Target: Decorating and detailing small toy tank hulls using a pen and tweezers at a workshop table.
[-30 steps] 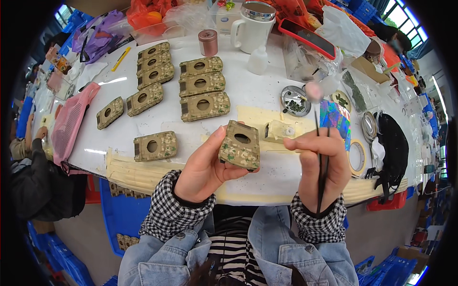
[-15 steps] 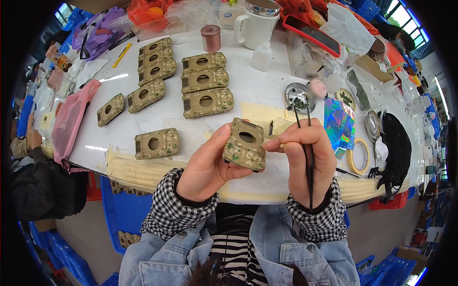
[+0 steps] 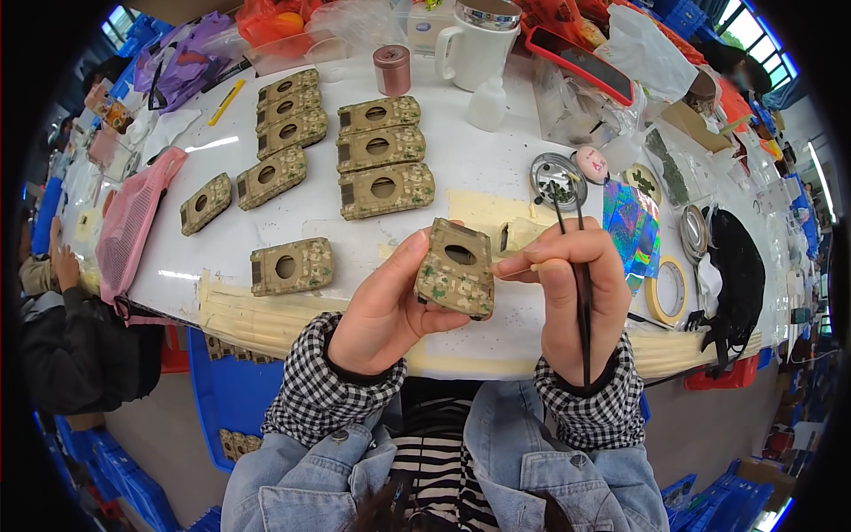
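Observation:
A camouflage-patterned toy vehicle hull [image 3: 455,282] with a round hole in its top is gripped by my left hand [image 3: 383,315], tilted up above the table's front edge. My right hand [image 3: 589,270] is closed around long black tweezers [image 3: 583,332], whose tips point away over a round dish. Between its thumb and forefinger it also pinches a thin pale stick [image 3: 525,269]; the stick's tip is at the hull's right side, and I cannot tell if they touch. A similar hull [image 3: 291,267] lies to the left of my hands.
More camouflage hulls [image 3: 383,189] stand in rows at the left and centre. Small dark green parts lie in the round dish [image 3: 537,182]. A white mug [image 3: 479,53], a squeeze bottle [image 3: 487,106], a tape roll [image 3: 665,293] and a pink mesh bag [image 3: 137,230] surround the work area.
My right hand has shifted slightly, and the tweezers in it have swung a little to the right. My left hand and the hull stay nearly where they were.

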`<action>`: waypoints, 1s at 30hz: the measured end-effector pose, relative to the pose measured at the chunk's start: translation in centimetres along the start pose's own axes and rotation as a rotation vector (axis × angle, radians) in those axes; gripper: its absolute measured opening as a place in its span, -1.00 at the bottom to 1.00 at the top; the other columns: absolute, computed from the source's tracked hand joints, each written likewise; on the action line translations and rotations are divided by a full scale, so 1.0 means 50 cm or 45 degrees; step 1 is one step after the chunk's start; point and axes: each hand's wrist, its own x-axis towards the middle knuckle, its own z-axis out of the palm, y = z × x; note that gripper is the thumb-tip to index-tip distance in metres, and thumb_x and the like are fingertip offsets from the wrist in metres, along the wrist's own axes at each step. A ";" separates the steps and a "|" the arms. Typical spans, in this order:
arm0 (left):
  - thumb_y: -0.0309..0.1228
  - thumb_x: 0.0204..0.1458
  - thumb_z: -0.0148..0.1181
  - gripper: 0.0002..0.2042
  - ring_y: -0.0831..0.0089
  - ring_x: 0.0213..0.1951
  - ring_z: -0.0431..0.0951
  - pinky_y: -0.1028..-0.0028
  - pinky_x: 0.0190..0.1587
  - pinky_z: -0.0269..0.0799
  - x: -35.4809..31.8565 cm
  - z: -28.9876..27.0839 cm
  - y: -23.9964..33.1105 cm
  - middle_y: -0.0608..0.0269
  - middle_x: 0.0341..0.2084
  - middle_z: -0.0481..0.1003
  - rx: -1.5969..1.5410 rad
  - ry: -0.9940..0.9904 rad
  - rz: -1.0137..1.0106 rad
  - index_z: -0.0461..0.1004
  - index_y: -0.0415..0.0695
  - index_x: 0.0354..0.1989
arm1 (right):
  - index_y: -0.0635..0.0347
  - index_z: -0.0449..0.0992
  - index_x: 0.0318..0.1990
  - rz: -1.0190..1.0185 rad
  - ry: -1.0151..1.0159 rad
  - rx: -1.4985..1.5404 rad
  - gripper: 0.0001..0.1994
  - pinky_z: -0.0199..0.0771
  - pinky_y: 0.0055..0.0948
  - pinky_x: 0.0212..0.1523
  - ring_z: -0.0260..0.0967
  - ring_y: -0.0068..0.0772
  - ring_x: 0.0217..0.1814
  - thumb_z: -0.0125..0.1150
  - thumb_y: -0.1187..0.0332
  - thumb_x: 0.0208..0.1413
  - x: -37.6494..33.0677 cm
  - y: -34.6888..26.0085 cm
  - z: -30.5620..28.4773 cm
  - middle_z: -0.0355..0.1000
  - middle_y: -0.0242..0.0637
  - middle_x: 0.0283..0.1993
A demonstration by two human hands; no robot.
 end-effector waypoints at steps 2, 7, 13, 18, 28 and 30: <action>-0.04 0.29 -0.39 -0.46 0.18 -0.07 0.52 0.27 -0.03 0.54 0.000 -0.003 -0.001 -0.01 -0.01 0.39 -0.006 0.020 0.005 0.03 -0.15 0.30 | 0.27 0.37 -0.27 0.080 0.122 0.125 -0.98 0.23 -0.58 -0.33 0.21 -0.54 -0.37 0.01 0.54 0.19 -0.002 -0.009 0.000 0.43 -0.27 -0.37; -0.03 0.29 -0.39 -0.45 0.14 -0.08 0.53 0.34 -0.10 0.59 0.000 -0.004 0.000 -0.08 -0.03 0.39 -0.033 0.004 0.021 0.02 -0.17 0.30 | 0.31 0.41 -0.33 -0.053 0.230 -0.645 -0.96 0.29 -0.50 -0.35 0.28 -0.46 -0.39 0.14 0.54 0.11 -0.004 0.025 -0.076 0.40 -0.24 -0.40; -0.05 0.29 -0.39 -0.46 0.11 -0.12 0.56 0.41 -0.14 0.62 0.000 -0.014 -0.002 -0.14 -0.07 0.41 -0.151 -0.093 0.028 0.02 -0.19 0.29 | 0.27 0.47 -0.36 -0.251 0.175 -1.032 -0.85 0.36 -0.36 -0.30 0.35 -0.17 -0.33 0.31 0.59 -0.11 0.007 0.053 -0.083 0.38 -0.18 -0.40; -0.10 0.30 -0.39 -0.50 0.11 -0.10 0.56 0.47 -0.14 0.63 0.000 -0.012 0.003 -0.01 0.02 0.38 -0.137 -0.109 0.034 0.04 -0.18 0.28 | 0.29 0.48 -0.24 -0.223 -0.009 -1.055 -0.81 0.35 -0.33 -0.19 0.35 -0.11 -0.23 0.27 0.48 -0.03 0.003 0.058 -0.087 0.40 -0.12 -0.32; -0.05 0.29 -0.40 -0.46 0.14 -0.10 0.54 0.38 -0.11 0.60 -0.002 -0.009 -0.002 -0.09 -0.02 0.38 -0.233 -0.101 0.045 0.00 -0.19 0.29 | 0.38 0.38 0.04 0.362 0.032 -0.269 -0.64 0.35 -0.44 -0.04 0.45 -0.41 -0.20 0.19 0.39 0.11 -0.109 0.018 -0.140 0.51 -0.12 -0.21; 0.02 0.27 -0.40 -0.39 0.12 -0.23 0.59 0.43 -0.22 0.61 -0.005 0.001 -0.003 -0.24 -0.19 0.45 -0.247 0.012 0.045 -0.03 -0.20 0.32 | 0.39 0.45 -0.06 0.547 -0.130 -0.100 -0.71 0.38 -0.47 -0.08 0.46 -0.42 -0.22 0.24 0.48 0.05 -0.117 0.030 -0.160 0.53 -0.12 -0.22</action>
